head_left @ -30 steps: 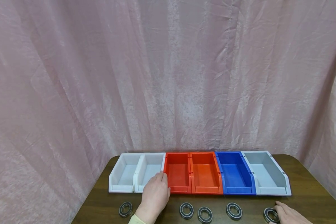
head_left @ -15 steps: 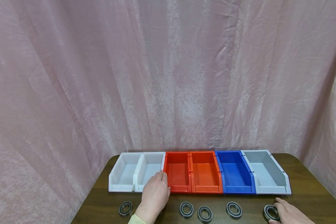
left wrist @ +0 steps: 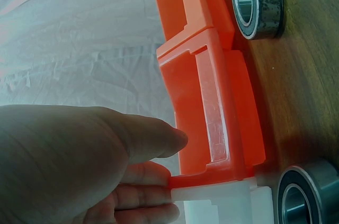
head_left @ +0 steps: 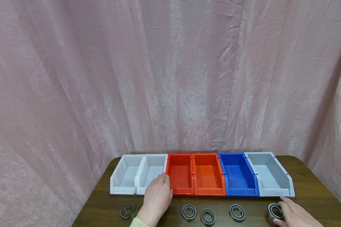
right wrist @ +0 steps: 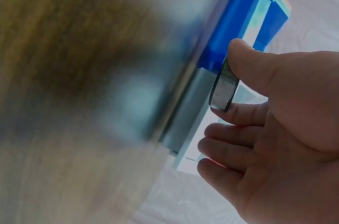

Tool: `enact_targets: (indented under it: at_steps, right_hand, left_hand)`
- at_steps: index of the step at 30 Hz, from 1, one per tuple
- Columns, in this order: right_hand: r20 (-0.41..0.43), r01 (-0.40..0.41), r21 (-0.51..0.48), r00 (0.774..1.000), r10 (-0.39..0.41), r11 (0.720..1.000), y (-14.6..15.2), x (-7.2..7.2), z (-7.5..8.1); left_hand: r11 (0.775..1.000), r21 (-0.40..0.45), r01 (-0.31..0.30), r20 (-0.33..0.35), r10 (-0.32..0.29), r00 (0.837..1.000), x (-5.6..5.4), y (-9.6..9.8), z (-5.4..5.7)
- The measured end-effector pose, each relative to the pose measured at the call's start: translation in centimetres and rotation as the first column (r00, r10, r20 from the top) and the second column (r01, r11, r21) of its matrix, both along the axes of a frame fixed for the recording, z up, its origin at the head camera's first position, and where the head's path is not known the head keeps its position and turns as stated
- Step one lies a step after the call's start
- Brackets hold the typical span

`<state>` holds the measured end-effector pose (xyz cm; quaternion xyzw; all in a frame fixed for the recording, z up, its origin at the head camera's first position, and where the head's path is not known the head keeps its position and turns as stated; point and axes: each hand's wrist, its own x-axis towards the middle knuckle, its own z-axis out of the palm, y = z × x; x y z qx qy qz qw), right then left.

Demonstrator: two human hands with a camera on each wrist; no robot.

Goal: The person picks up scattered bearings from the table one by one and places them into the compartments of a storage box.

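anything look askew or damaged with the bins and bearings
Nothing stands out: the bins line up neatly, loose bearings lie flat on the table, and the right hand pinches another bearing. No damage shows.

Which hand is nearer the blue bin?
Right. The right hand, holding a bearing, is in front of the blue bin and off to its right; the left hand is at the left edge of the red bin, beyond the orange bin.

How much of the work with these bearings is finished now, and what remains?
Looks done: the bins stand in a row, no contents visible. In hand: the right hand pinches one bearing. Remaining, probably: at least four loose bearings on the table.
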<state>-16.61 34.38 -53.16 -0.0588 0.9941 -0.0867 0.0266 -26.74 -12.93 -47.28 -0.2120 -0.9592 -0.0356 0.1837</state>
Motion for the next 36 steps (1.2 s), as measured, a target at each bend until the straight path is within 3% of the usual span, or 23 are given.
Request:
enact_targets:
  at_steps: [5,9,12,14,18,22,25,36]
  right_hand:
    - [-0.113,-0.015,0.042,0.993,0.020,0.999,-0.5,0.3,1.2]
    - [-0.148,0.008,0.069,0.989,0.002,0.998,-0.8,0.4,2.0]
    - [-0.233,0.012,0.076,0.973,0.006,0.997,-1.0,0.6,2.7]
    - [-0.310,0.008,0.077,0.950,0.017,0.997,-1.1,0.8,3.0]
    - [-0.386,0.005,0.060,0.922,0.018,0.998,-1.2,1.0,3.6]
    - [-0.526,-0.023,0.054,0.849,0.049,0.998,-1.2,1.0,3.8]
    - [-0.578,-0.037,0.063,0.813,0.066,0.997,-1.2,0.8,4.2]
    - [-0.571,-0.045,0.117,0.814,0.104,0.992,-1.4,-0.2,6.7]
  left_hand:
    - [1.000,-0.006,-0.003,0.005,0.003,1.000,0.0,-0.1,0.0]
    - [1.000,-0.008,-0.002,0.003,0.002,1.000,0.0,-0.1,0.1]
    - [1.000,-0.002,0.002,-0.002,-0.002,1.000,-0.1,-0.1,0.2]
    - [1.000,0.004,0.006,-0.011,-0.006,1.000,-0.1,-0.1,0.2]
    - [1.000,0.002,0.013,-0.035,-0.013,0.999,-0.1,-0.1,0.2]
    - [1.000,-0.002,0.010,-0.033,-0.010,0.999,-0.1,-0.1,0.1]
    - [1.000,0.000,0.006,-0.025,-0.006,1.000,-0.1,0.0,0.0]
    - [1.000,-0.005,0.006,-0.004,-0.006,1.000,0.0,0.0,0.1]
